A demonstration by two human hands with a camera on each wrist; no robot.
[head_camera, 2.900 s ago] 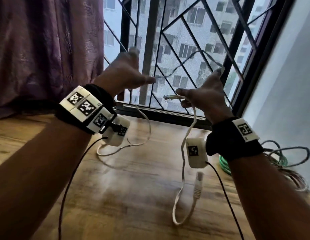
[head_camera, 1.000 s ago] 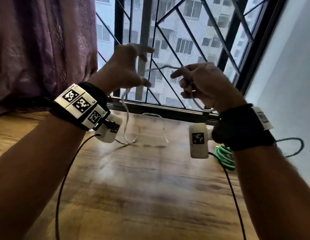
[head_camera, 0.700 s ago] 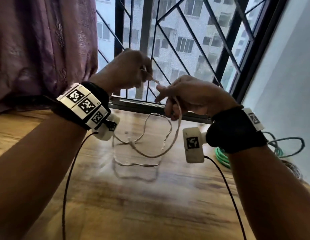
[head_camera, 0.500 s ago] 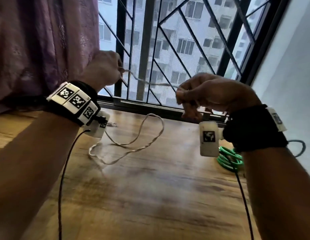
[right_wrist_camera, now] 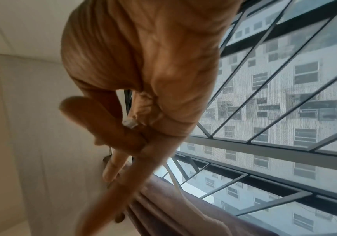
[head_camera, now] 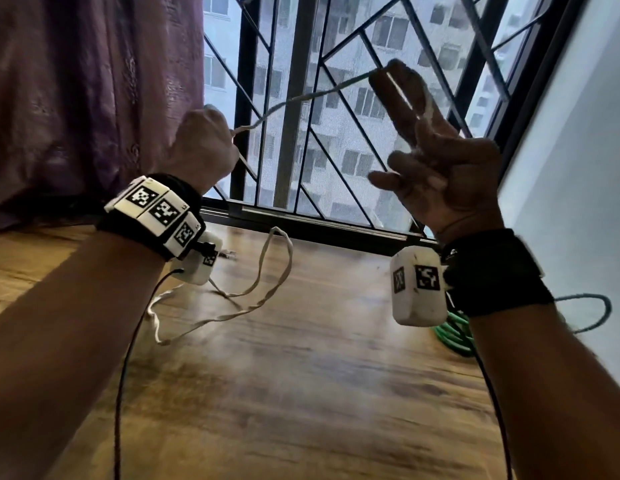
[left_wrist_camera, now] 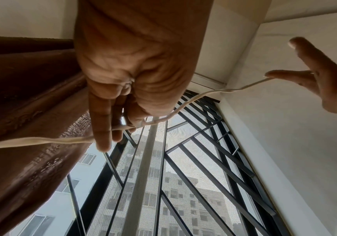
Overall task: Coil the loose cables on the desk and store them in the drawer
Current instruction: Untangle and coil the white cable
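A thin white cable (head_camera: 301, 97) runs taut between both raised hands in front of the window. My left hand (head_camera: 201, 147) is a fist that grips the cable; the left wrist view shows the cable (left_wrist_camera: 204, 94) pinched between thumb and fingers (left_wrist_camera: 103, 127). My right hand (head_camera: 440, 168) is held up with fingers straight and spread, and the cable passes around them. In the right wrist view the thumb pins the cable's plug (right_wrist_camera: 130, 123) against the base of the fingers. The slack lies in loops (head_camera: 267, 292) on the wooden desk (head_camera: 301, 393). No drawer is in view.
A coiled green cable (head_camera: 454, 336) lies on the desk at the right, under my right wrist, with a grey-blue cable loop (head_camera: 592, 299) beyond it by the wall. A purple curtain (head_camera: 76, 98) hangs at the left, and the black window grille (head_camera: 294, 133) stands behind the hands.
My right hand has risen and moved right, opening from a curled grip to spread fingers, so the cable is stretched longer between the hands. The left hand has barely moved.
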